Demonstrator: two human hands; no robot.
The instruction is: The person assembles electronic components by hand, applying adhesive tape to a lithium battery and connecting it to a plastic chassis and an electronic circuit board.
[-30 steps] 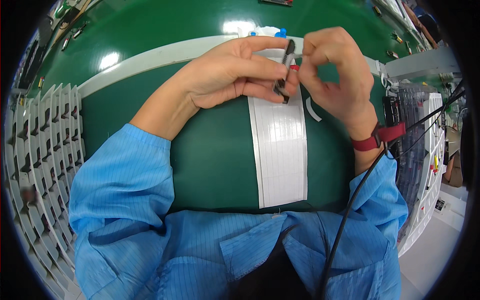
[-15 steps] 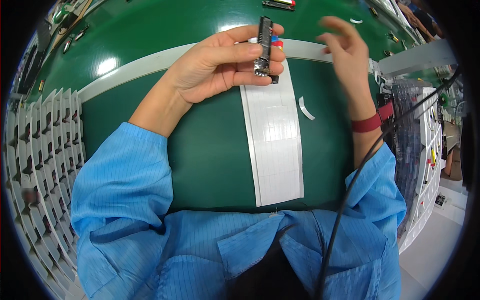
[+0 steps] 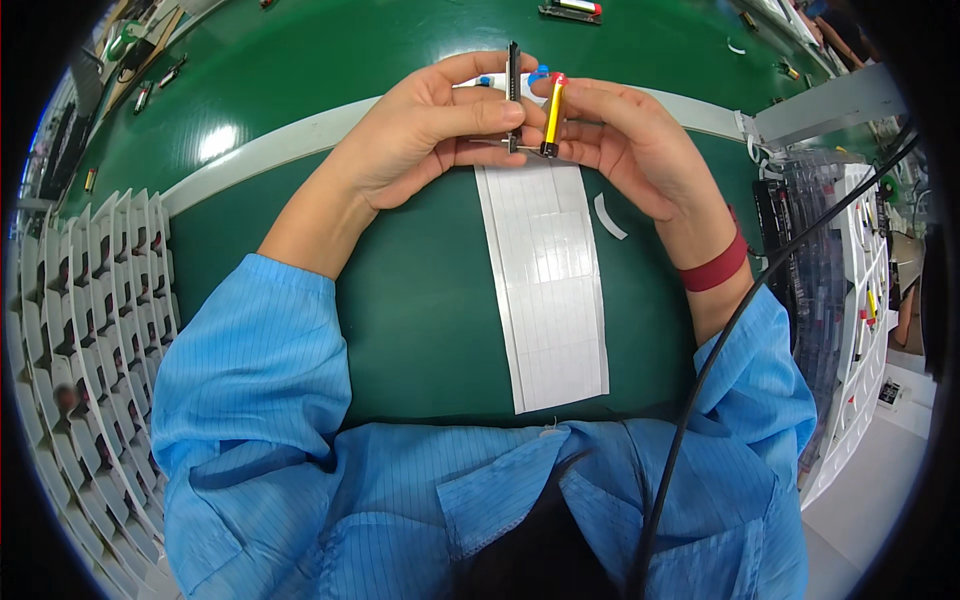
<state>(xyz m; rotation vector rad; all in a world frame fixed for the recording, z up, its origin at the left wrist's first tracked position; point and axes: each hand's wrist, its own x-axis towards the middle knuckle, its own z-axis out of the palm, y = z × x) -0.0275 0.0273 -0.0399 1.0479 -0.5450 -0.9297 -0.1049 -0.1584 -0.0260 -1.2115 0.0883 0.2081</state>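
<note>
In the fingers of my left hand point(image 3: 420, 130) is a narrow black strip-shaped part point(image 3: 513, 90), held on edge and upright. My right hand point(image 3: 640, 145) pinches a slim yellow cylindrical cell point(image 3: 553, 118) with a red top and a black lower end. The two pieces are side by side with a small gap, and what looks like a thin wire spans their lower ends. Blue bits show behind the fingertips, too hidden to make out. Below both hands lies a long white sheet point(image 3: 548, 310) marked off in strips.
A curved white strip point(image 3: 608, 218) rests on the green mat point(image 3: 420, 310) right of the sheet. White slotted racks point(image 3: 95, 290) stand at left, stacked clear trays point(image 3: 820, 230) at right. A black cable point(image 3: 690, 390) crosses before my right arm. Another cell assembly point(image 3: 570, 12) lies beyond a pale rail point(image 3: 270, 130).
My right hand has come in from the right and taken hold of the yellow cell. The black part in my left hand has turned edge-on.
</note>
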